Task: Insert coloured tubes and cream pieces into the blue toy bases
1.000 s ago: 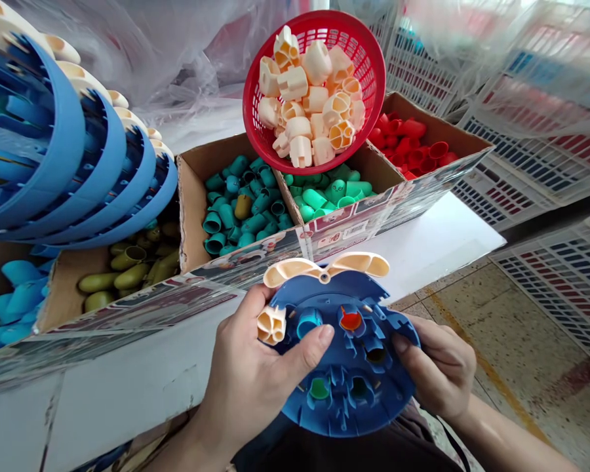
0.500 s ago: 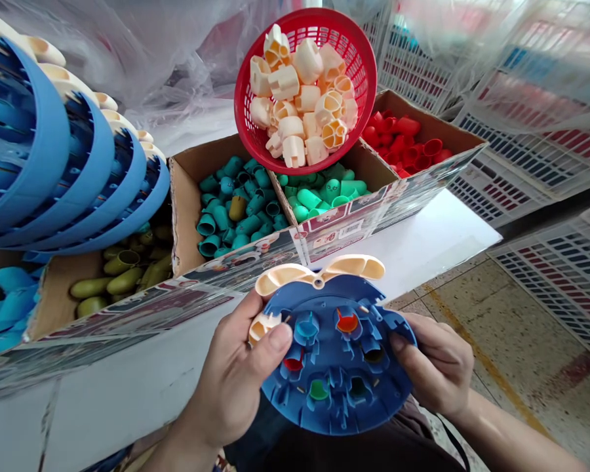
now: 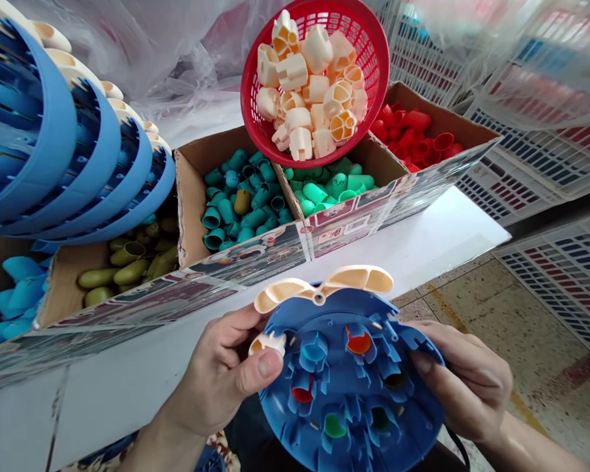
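Note:
A round blue plastic shell is held over my lap, its ribbed inner side facing me. Coloured cup-shaped pieces sit in its sockets: light blue, orange-red, red, green and darker ones. A cream two-lobed piece spans its far edge. My left hand pinches a small cream plastic piece at the shell's left edge, thumb on top. Whether that piece is seated in the edge I cannot tell. My right hand grips the shell's right rim, thumb inside and fingers behind.
A divided cardboard box holds olive, teal, green and red caps. On it leans a red basket of cream pieces. Stacked blue shells stand at left, near light-blue pieces. White crates are at right.
The shell has come lower and closer to me, its right side shifting rightward with my right hand. My left hand has moved slightly left and down, still on the cream piece.

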`<action>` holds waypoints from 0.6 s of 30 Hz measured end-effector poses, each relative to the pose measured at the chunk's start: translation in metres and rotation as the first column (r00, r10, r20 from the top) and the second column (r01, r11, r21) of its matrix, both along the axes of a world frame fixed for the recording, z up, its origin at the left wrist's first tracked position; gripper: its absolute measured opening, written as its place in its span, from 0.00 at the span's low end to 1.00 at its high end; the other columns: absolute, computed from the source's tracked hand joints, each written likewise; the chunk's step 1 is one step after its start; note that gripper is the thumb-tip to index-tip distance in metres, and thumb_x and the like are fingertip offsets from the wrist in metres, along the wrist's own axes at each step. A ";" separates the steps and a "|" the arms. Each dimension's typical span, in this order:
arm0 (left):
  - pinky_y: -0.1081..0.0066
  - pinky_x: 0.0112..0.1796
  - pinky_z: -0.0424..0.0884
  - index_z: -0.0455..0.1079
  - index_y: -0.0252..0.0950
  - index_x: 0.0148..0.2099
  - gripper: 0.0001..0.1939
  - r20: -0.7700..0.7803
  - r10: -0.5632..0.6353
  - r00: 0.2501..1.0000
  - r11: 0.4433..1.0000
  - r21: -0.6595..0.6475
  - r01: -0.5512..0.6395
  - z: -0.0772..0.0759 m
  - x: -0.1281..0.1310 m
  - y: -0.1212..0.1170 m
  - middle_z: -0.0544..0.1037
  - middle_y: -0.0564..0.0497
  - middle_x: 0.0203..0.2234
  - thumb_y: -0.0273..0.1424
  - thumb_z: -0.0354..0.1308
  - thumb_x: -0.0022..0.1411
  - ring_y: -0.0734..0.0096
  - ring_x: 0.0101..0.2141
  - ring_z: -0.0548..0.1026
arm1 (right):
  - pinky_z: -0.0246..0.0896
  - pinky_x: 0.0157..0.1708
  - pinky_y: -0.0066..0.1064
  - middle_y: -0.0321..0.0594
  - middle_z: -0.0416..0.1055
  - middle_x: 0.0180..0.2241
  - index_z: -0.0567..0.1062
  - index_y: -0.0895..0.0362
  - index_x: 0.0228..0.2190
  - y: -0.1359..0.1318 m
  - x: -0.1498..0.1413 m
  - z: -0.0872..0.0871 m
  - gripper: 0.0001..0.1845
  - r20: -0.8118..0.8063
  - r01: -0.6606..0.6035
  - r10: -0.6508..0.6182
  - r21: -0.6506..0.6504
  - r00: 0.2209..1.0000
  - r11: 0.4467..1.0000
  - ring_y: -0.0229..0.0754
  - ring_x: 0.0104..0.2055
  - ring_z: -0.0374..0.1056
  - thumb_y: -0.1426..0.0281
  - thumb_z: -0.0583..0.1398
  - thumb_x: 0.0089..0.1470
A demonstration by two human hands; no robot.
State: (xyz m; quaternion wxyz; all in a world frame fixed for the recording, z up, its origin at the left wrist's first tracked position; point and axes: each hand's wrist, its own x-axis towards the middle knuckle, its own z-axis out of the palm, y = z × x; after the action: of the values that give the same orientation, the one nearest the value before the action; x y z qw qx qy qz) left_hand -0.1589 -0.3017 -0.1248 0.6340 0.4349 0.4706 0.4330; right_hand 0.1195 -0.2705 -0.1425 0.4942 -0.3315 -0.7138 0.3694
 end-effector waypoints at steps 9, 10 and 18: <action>0.69 0.40 0.75 0.77 0.43 0.58 0.23 -0.011 0.027 1.000 0.999 0.043 -0.027 0.006 -0.001 0.007 0.81 0.46 0.42 0.46 0.65 0.64 0.64 0.37 0.77 | 0.72 0.27 0.23 0.35 0.82 0.34 0.80 0.47 0.51 0.002 -0.009 -0.016 0.24 -0.023 0.070 -0.072 -0.050 0.997 0.996 0.38 0.27 0.76 0.79 0.59 0.57; 0.70 0.39 0.75 0.76 0.44 0.59 0.24 -0.020 0.024 1.000 0.998 0.053 -0.023 0.007 -0.004 0.005 0.80 0.47 0.42 0.46 0.65 0.63 0.64 0.37 0.77 | 0.72 0.28 0.23 0.35 0.82 0.34 0.80 0.47 0.51 0.002 -0.009 -0.017 0.24 -0.024 0.078 -0.080 -0.043 0.997 0.996 0.37 0.26 0.74 0.78 0.59 0.57; 0.75 0.31 0.70 0.80 0.43 0.53 0.19 -0.064 0.087 0.994 0.993 0.088 -0.082 0.014 -0.008 -0.006 0.79 0.50 0.31 0.41 0.66 0.62 0.70 0.30 0.74 | 0.67 0.23 0.22 0.34 0.81 0.32 0.80 0.46 0.51 -0.001 -0.015 -0.015 0.24 -0.032 0.020 -0.023 -0.100 0.999 0.995 0.36 0.25 0.73 0.78 0.59 0.58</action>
State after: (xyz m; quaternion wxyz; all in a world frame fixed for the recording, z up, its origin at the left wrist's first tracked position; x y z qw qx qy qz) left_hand -0.1672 -0.3080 -0.1109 0.5797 0.4556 0.4909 0.4641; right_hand 0.1047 -0.2718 -0.1576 0.4927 -0.3574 -0.6826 0.4045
